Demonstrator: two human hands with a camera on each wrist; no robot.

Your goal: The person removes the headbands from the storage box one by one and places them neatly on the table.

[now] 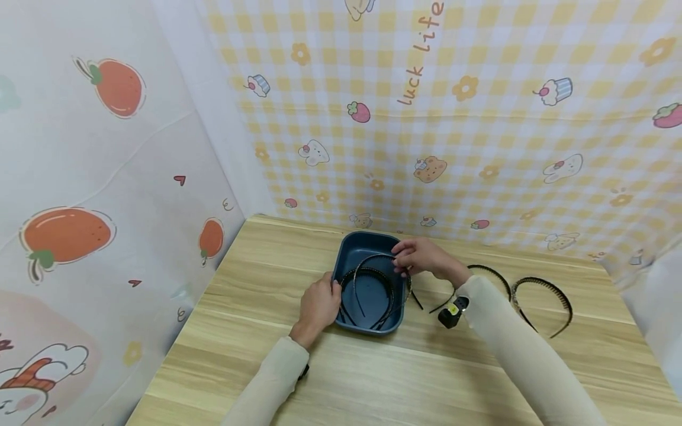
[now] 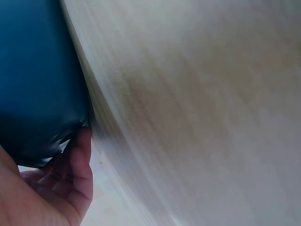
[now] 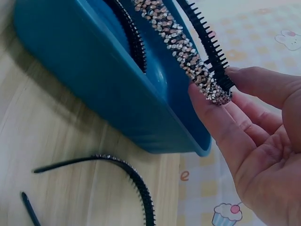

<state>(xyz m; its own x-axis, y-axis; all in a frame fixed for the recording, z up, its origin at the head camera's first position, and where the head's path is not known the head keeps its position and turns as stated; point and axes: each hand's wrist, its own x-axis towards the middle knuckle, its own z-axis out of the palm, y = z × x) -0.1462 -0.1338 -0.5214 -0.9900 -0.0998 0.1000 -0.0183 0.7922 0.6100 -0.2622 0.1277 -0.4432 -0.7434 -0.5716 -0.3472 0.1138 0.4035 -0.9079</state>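
A dark blue plastic bin (image 1: 358,241) stands on the table with black toothed headbands (image 3: 136,40) lying inside it. My left hand (image 1: 321,302) grips its left side, thumb at the rim and fingers at the outer wall in the left wrist view. Above the bin's right part, my right hand (image 1: 425,258) pinches a headband (image 3: 176,44) by its top. That headband is covered in silver and rose glitter stones, with black teeth on its inner side; its arms point down into the bin.
To the right of the bin, more headbands lie on the wooden table (image 1: 373,378): a black one (image 1: 492,270) partly behind my right forearm, and another toothed one (image 1: 563,296) farther right. Patterned cloth (image 1: 458,130) hangs behind the table and along the left.
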